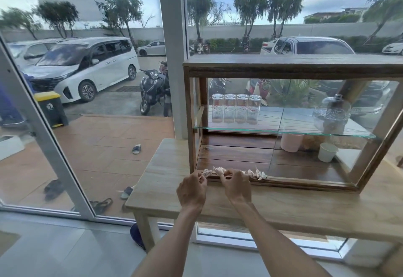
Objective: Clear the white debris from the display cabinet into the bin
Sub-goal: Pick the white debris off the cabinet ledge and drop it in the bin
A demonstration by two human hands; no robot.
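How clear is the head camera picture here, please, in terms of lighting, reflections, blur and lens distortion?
Head view: bright, even daylight, no hard shadows. Wide-angle bending tilts the door frame and display cabinet. The cabinet's glass mixes reflections with the street seen through it, muddling the four glasses. Both hands, left and right, and the white debris are slightly soft; fine detail is lost.

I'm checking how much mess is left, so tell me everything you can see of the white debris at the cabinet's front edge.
The white debris is a row of small crumpled, torn-looking scraps, white with a pinkish tint, like paper or tissue. It lies along the front bottom rail of the wooden display cabinet, at its left half, on the dark wood floor. The left hand and right hand pinch scraps at the row's left end; the right-hand pieces lie untouched.
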